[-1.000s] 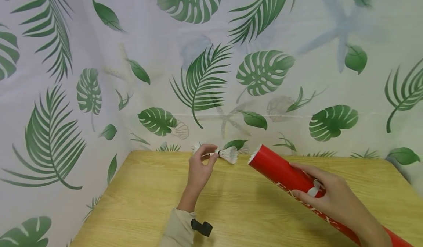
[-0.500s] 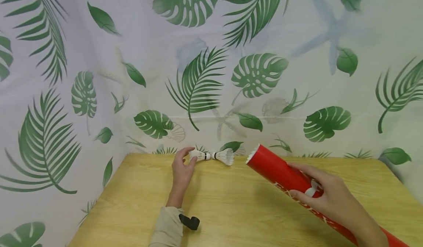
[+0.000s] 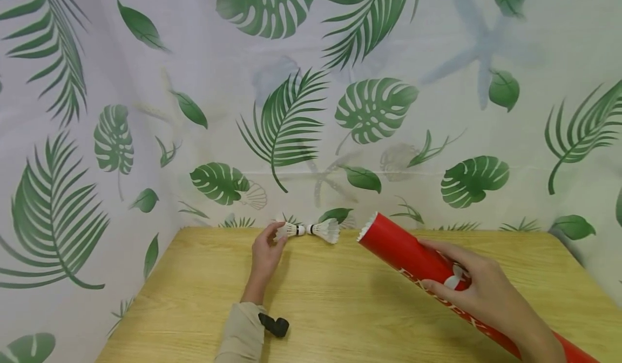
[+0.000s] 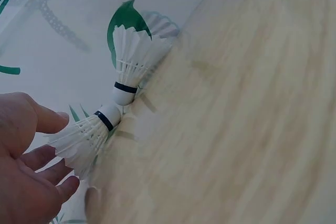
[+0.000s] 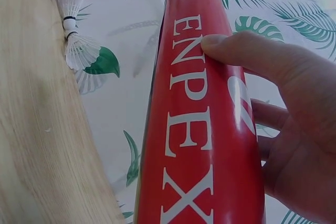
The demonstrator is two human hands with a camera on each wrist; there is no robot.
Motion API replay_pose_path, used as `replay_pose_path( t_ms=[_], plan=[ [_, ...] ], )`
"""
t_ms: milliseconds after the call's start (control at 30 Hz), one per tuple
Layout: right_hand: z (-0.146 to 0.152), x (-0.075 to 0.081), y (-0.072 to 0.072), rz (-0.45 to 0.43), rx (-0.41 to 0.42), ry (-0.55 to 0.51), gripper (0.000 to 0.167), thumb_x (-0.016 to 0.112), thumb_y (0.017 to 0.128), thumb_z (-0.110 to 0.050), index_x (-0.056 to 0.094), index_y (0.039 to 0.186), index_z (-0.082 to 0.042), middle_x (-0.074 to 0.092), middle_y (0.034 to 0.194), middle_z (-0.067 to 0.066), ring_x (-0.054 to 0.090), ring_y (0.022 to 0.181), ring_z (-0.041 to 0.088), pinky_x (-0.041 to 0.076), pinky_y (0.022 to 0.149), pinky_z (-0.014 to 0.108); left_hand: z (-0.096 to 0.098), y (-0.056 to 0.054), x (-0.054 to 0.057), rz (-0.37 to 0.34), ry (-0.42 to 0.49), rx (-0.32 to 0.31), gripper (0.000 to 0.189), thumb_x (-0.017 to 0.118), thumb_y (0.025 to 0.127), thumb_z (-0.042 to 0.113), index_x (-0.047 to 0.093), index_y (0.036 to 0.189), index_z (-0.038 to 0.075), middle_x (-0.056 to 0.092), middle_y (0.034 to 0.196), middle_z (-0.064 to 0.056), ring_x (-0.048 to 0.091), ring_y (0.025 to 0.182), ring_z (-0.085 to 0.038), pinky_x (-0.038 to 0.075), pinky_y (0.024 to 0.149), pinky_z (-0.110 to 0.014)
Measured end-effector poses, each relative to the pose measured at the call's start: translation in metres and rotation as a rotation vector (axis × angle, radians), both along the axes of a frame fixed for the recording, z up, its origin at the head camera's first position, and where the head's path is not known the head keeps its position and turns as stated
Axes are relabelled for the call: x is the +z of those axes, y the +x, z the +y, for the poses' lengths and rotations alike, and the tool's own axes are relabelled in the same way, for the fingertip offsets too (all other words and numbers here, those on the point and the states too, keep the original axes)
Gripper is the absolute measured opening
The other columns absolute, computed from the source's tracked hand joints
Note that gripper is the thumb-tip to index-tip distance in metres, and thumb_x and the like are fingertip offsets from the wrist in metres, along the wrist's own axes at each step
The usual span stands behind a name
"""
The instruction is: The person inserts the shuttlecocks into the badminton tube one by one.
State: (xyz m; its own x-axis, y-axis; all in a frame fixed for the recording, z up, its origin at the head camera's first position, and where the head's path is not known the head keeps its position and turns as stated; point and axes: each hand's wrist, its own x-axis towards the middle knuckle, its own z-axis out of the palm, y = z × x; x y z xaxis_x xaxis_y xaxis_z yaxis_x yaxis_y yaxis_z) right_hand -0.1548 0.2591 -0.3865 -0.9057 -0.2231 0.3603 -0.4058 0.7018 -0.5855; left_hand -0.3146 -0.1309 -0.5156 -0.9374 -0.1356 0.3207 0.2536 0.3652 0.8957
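Note:
Two white shuttlecocks lie at the table's back edge, cork to cork, each with a black band. Around the feather skirt of the left shuttlecock (image 3: 293, 230) my left hand (image 3: 265, 252) has its thumb on one side and fingers on the other, clearer in the left wrist view. The right shuttlecock (image 3: 326, 230) lies beside it, untouched, feathers pointing right. My right hand (image 3: 491, 290) grips a red shuttlecock tube (image 3: 403, 247) with white lettering, tilted with its near end toward the lower right. White feather tips show at the tube's upper mouth.
A light wooden table (image 3: 320, 303) spans the lower part of the head view. Behind it and on the left hangs a pale sheet (image 3: 413, 22) printed with green leaves. A black strap piece (image 3: 274, 325) sticks out from the left wrist.
The left hand has shifted left from the corks, where the shuttlecocks meet, to the left shuttlecock's feathers. The right hand and the tube hold nearly still, while the head view drifts slightly.

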Motion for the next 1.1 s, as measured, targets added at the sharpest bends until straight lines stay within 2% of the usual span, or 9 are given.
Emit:
replay_pose_path(
  t_ms=[233,467,700,933,1100],
  plan=[
    [0.001,0.002,0.001,-0.014,-0.003,-0.011,0.067,0.089,0.083,-0.026,0.060,0.142,-0.016,0.069,0.121,0.010,0.062,0.093,0.026,0.057,0.060,0.025,0.001,0.000,-0.006,-0.001,-0.040,0.034,0.023,0.070,0.091,-0.005,0.076,0.113,0.002,0.073,0.112,-0.020,0.069,0.107,-0.037,0.055,0.093,-0.050],
    [0.001,0.002,0.001,-0.012,0.001,-0.011,0.067,0.089,0.082,-0.026,0.060,0.142,-0.015,0.069,0.122,0.010,0.063,0.094,0.026,0.056,0.060,0.024,0.001,0.003,-0.002,-0.010,-0.034,0.063,0.021,0.071,0.089,-0.005,0.078,0.107,0.004,0.075,0.108,-0.017,0.071,0.102,-0.034,0.057,0.089,-0.048],
    [0.001,0.002,0.001,-0.006,-0.002,-0.010,0.067,0.089,0.082,-0.025,0.061,0.141,-0.015,0.069,0.121,0.011,0.063,0.095,0.027,0.056,0.061,0.024,0.004,0.009,0.012,0.004,-0.043,0.045,0.019,0.069,0.091,-0.006,0.078,0.105,0.003,0.076,0.107,-0.017,0.073,0.099,-0.032,0.059,0.084,-0.044],
    [0.001,0.001,0.000,-0.018,0.003,-0.016,0.067,0.089,0.082,-0.026,0.060,0.142,-0.014,0.069,0.122,0.012,0.064,0.096,0.028,0.056,0.062,0.023,0.001,0.015,0.027,0.044,-0.020,0.075,0.016,0.069,0.091,-0.007,0.078,0.101,0.002,0.077,0.099,-0.016,0.073,0.091,-0.030,0.057,0.076,-0.029],
    [0.001,0.000,-0.001,0.011,0.009,-0.013,0.066,0.089,0.082,-0.025,0.061,0.140,-0.014,0.069,0.120,0.010,0.063,0.094,0.027,0.056,0.061,0.024,0.002,0.021,0.045,0.094,0.015,0.078,0.016,0.068,0.092,-0.007,0.078,0.101,0.002,0.076,0.103,-0.016,0.073,0.093,-0.030,0.059,0.080,-0.033]
  ],
)
